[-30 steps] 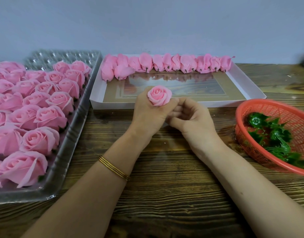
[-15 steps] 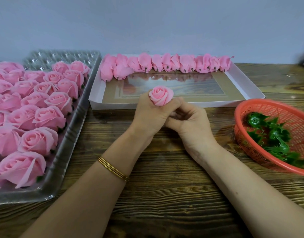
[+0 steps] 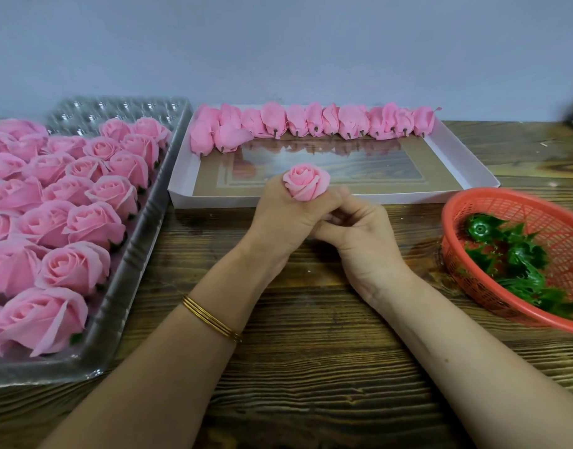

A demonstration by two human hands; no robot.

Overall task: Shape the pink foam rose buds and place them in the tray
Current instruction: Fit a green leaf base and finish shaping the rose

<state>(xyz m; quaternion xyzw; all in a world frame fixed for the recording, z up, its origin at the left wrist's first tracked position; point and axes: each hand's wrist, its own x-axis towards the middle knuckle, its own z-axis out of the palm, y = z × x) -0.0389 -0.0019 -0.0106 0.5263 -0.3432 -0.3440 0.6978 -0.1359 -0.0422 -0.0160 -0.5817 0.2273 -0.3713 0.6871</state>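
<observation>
Pressed closer than a second ago, the left hand (image 3: pixel 278 218) and right hand (image 3: pixel 359 241) meet above the wooden table (image 3: pixel 311 367). At left, the clear tray (image 3: pixel 139 254) holds finished roses (image 3: pixel 94 222); behind lies the white box (image 3: pixel 408 199), at right the red basket (image 3: pixel 455 254). The left hand grips the rose bud (image 3: pixel 306 182) upright before the box; the right hand's curled fingers tuck beneath it, their hold hidden.

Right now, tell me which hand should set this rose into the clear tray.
Left. The left hand grips the rose, and the clear tray lies on that side. The right hand, curled below the rose, would have to cross over.
</observation>
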